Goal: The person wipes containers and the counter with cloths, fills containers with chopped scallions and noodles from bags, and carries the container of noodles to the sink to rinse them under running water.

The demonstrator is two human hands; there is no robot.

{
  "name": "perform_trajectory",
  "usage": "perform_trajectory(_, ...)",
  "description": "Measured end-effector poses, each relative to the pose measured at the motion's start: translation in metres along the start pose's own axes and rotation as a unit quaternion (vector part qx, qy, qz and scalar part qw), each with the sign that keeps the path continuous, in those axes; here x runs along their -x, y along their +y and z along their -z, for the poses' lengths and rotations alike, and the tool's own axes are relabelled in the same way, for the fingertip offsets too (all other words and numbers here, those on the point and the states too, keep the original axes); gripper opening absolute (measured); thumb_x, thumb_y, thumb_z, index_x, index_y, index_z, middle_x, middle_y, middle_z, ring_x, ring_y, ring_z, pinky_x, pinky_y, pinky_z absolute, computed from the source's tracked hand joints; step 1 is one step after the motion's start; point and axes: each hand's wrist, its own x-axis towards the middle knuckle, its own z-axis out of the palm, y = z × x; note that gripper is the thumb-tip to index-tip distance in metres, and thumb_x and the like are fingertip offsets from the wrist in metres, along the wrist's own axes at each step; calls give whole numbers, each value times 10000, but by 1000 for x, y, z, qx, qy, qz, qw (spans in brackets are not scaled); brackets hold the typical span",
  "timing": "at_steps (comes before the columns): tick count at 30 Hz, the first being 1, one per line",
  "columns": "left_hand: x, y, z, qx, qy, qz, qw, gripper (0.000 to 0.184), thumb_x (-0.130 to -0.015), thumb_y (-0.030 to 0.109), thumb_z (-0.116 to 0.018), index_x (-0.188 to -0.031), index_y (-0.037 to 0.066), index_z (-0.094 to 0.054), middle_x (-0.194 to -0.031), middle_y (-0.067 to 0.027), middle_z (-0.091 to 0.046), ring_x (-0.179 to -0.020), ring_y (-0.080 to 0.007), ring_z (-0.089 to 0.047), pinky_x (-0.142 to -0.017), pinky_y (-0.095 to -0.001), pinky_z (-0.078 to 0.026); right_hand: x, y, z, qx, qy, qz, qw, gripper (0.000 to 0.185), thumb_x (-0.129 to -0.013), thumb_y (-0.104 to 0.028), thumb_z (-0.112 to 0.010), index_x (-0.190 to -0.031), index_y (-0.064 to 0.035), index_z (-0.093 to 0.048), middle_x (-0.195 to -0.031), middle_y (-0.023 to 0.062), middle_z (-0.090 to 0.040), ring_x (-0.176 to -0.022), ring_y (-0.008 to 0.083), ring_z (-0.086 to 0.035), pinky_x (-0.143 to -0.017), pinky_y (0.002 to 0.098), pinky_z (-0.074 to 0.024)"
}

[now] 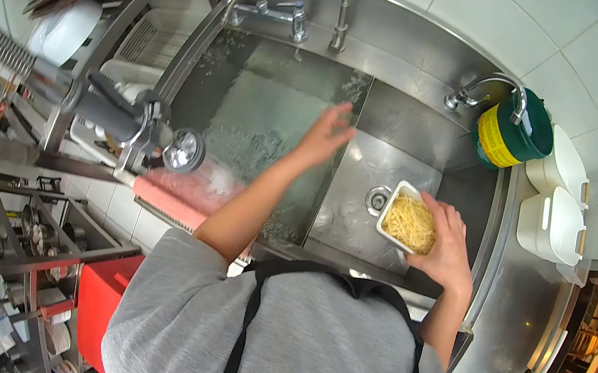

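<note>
My right hand (448,247) grips the right side of a small white rectangular container (393,235) over the right sink basin (342,210). Thin pale yellow shreds (410,221) fill it; I cannot tell what food they are. Left of the container, the round drain (377,200) shows in the basin floor. My left hand (327,137) is in the air above the divider between the two basins, fingers apart and holding nothing. Beneath and beyond it, water (264,113) stands in the left basin.
A hose tap (341,16) arches over the left basin, with a spray head (184,151) at left. A small tap (520,105) stands before a green and yellow bucket (518,132). White tubs (552,222) line the right side. A pink cloth (183,195) covers the front left edge.
</note>
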Motion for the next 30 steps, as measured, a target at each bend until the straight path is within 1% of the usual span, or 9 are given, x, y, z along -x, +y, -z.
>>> perform_trajectory(4,85,21,0,-99,-177,-11,979,408,-857,223,-624,-1212,63,-506,-1234,-69,-496,-1027,-163,-525,-829,-311,-449,9,0,-3,1,-8,10,1000,936,-424,-89,-725,-1312,-148,-437,-1095,112,-492,-1044,303,-469,-939,402,-343)
perform_trajectory(10,155,44,57,57,-191,153,968,249,-877,214,-603,-1064,51,-585,-906,-46,-611,-850,-114,-540,-774,-269,-445,26,9,-8,3,-34,-8,999,945,-425,-97,-728,-1318,-155,-427,-1106,103,-500,-1060,302,-466,-935,407,-346)
perform_trajectory(12,179,54,90,46,-179,225,957,183,-874,182,-601,-978,32,-593,-851,-35,-597,-834,-105,-543,-751,-260,-452,30,13,-10,8,-26,-8,1000,942,-425,-100,-731,-1316,-149,-428,-1090,99,-509,-1054,303,-475,-936,410,-349)
perform_trajectory(14,200,75,127,-119,-156,146,970,129,-877,142,-582,-906,17,-583,-830,-18,-580,-801,-95,-536,-712,-245,-453,32,14,-9,3,-26,-6,1000,941,-425,-102,-732,-1314,-148,-429,-1079,99,-512,-1047,304,-481,-934,412,-352)
perform_trajectory(18,236,122,180,-104,96,97,985,113,-889,117,-549,-943,24,-583,-790,-23,-563,-769,-104,-548,-713,-241,-444,34,14,-10,3,-17,-4,1000,950,-419,-81,-738,-1315,-135,-426,-1029,99,-514,-1011,300,-496,-926,400,-369)
perform_trajectory(21,235,136,204,-64,208,48,975,234,-871,149,-593,-1075,38,-561,-926,-51,-566,-885,-130,-548,-807,-271,-442,30,9,-9,9,-8,12,1000,955,-414,-59,-737,-1314,-121,-425,-997,101,-511,-994,299,-496,-922,380,-380)
perform_trajectory(23,218,144,196,-140,313,-87,935,543,-818,211,-679,-1275,51,-435,-1171,-77,-498,-1066,-179,-497,-926,-326,-407,29,5,-8,7,-5,21,1000,945,-418,-61,-732,-1311,-117,-428,-994,102,-510,-990,300,-497,-919,378,-382)
perform_trajectory(26,198,143,196,-165,272,-44,947,869,-735,282,-763,-1404,73,-249,-1349,-95,-364,-1233,-230,-381,-1013,-381,-340,29,1,-8,-6,-4,36,999,929,-425,-74,-725,-1306,-111,-432,-997,109,-510,-985,306,-496,-911,383,-385)
perform_trajectory(30,174,143,200,-66,212,-86,971,1037,-657,357,-812,-1433,102,-173,-1403,-101,-305,-1275,-253,-346,-1022,-399,-333,34,2,-7,-12,-15,40,999,921,-431,-92,-725,-1304,-105,-433,-1005,115,-512,-989,313,-494,-904,389,-388)
